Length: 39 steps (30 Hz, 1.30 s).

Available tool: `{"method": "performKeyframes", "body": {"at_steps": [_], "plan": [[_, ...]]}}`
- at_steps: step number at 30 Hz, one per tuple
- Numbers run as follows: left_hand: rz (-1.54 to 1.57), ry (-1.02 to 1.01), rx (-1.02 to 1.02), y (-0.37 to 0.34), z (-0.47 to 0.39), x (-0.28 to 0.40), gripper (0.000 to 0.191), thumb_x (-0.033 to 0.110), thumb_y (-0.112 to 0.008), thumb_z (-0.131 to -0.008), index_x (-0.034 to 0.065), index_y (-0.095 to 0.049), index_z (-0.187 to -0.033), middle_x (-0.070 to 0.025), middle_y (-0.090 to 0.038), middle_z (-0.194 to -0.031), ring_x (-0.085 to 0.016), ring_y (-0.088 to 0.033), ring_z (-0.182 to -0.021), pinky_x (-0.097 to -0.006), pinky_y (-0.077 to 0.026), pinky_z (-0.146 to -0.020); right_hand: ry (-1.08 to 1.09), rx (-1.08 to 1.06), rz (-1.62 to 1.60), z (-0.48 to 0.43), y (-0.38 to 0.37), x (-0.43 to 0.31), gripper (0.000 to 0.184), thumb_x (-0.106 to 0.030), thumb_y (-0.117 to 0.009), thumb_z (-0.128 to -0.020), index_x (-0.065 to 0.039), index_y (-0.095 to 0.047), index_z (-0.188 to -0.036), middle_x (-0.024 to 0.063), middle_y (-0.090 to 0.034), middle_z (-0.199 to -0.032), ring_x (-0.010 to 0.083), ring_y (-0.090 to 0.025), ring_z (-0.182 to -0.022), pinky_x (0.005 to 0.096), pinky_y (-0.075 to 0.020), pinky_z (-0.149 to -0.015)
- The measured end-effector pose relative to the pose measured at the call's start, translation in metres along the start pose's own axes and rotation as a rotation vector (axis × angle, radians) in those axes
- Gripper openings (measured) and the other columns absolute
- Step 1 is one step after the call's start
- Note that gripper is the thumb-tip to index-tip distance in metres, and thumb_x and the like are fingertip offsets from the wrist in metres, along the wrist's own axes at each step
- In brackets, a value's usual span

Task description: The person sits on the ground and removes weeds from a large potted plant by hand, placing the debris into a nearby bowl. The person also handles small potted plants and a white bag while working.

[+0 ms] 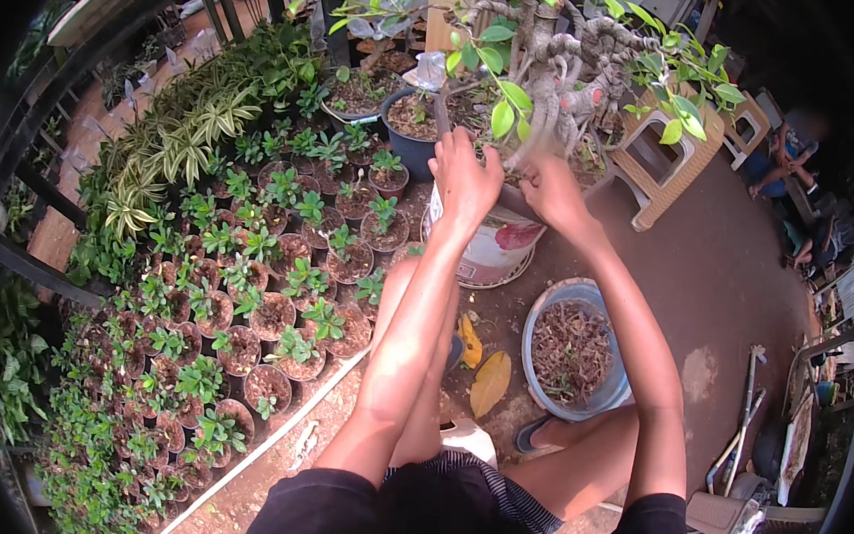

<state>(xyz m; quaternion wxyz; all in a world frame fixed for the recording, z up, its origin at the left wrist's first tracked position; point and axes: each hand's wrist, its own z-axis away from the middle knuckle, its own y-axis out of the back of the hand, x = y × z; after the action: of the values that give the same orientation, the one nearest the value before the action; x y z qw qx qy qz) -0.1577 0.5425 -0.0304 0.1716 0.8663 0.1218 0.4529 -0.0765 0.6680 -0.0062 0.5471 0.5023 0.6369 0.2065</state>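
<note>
A bonsai tree (556, 59) with a thick, twisted grey trunk and bright green leaves stands in a shallow brown pot (518, 202). The pot rests above a white bucket (500, 246) with red markings. My left hand (466, 176) lies over the pot's near left corner, its fingers bent at the rim and its thumb toward the soil. Close to the base of the trunk, my right hand (553, 190) has its fingers drawn together, slightly blurred. Whatever its fingertips touch is hidden.
A blue-grey tub (532, 366) of dry plant litter stands by my right leg. Many small potted plants (273, 315) fill the left side. A tan plastic stool (665, 161) is beyond the pot at right. People (789, 152) sit at the far right. Poles (742, 420) lie nearer.
</note>
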Motion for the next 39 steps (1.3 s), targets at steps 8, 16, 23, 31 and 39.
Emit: {"method": "performKeyframes", "body": {"at_steps": [8, 16, 23, 31, 39], "plan": [[-0.014, 0.052, -0.033, -0.008, -0.005, 0.002, 0.029, 0.017, -0.063, -0.079, -0.0013, -0.055, -0.1, -0.0193, -0.057, -0.101, -0.037, -0.052, -0.103, -0.0488, -0.035, -0.085, 0.051, 0.074, 0.042, -0.009, -0.012, 0.008, 0.013, 0.007, -0.058, -0.065, 0.006, -0.066, -0.075, 0.0281, -0.062, -0.078, 0.0443, -0.062, -0.077, 0.0474, -0.0499, -0.071], [-0.025, 0.056, -0.041, -0.011, -0.007, -0.003, 0.028, 0.015, -0.061, -0.081, -0.0018, -0.053, -0.101, -0.0204, -0.057, -0.101, -0.038, -0.052, -0.102, -0.0503, -0.035, -0.084, 0.031, 0.18, 0.035, -0.003, -0.021, 0.004, 0.008, 0.007, -0.053, -0.073, 0.007, -0.062, -0.074, 0.0302, -0.06, -0.076, 0.0465, -0.062, -0.076, 0.0522, -0.0491, -0.069], [-0.026, 0.035, -0.033, -0.007, -0.009, -0.008, 0.029, 0.017, -0.061, -0.082, -0.0026, -0.053, -0.102, -0.0203, -0.057, -0.1, -0.038, -0.052, -0.101, -0.05, -0.037, -0.084, 0.049, 0.137, 0.06, -0.005, -0.021, 0.002, 0.009, 0.01, -0.055, -0.067, 0.009, -0.06, -0.074, 0.0324, -0.061, -0.079, 0.0473, -0.062, -0.077, 0.0514, -0.0509, -0.073], [0.032, 0.0, -0.027, -0.001, -0.007, -0.01, 0.027, 0.015, -0.062, -0.081, -0.0015, -0.054, -0.1, -0.0159, -0.056, -0.094, -0.033, -0.052, -0.093, -0.0451, -0.038, -0.08, 0.136, 0.247, 0.028, 0.001, -0.011, 0.006, 0.013, 0.012, -0.051, -0.07, 0.009, -0.058, -0.081, 0.0284, -0.06, -0.083, 0.047, -0.058, -0.081, 0.0491, -0.0472, -0.072], [-0.01, -0.01, -0.129, 0.012, -0.008, -0.016, 0.024, 0.016, -0.059, -0.083, -0.0016, -0.054, -0.099, -0.0162, -0.057, -0.096, -0.034, -0.052, -0.095, -0.0454, -0.037, -0.083, -0.092, 0.471, -0.131, 0.084, 0.039, 0.044, 0.008, 0.011, -0.053, -0.078, 0.005, -0.053, -0.082, 0.0167, -0.055, -0.077, 0.0273, -0.057, -0.068, 0.0373, -0.0464, -0.064]]}}
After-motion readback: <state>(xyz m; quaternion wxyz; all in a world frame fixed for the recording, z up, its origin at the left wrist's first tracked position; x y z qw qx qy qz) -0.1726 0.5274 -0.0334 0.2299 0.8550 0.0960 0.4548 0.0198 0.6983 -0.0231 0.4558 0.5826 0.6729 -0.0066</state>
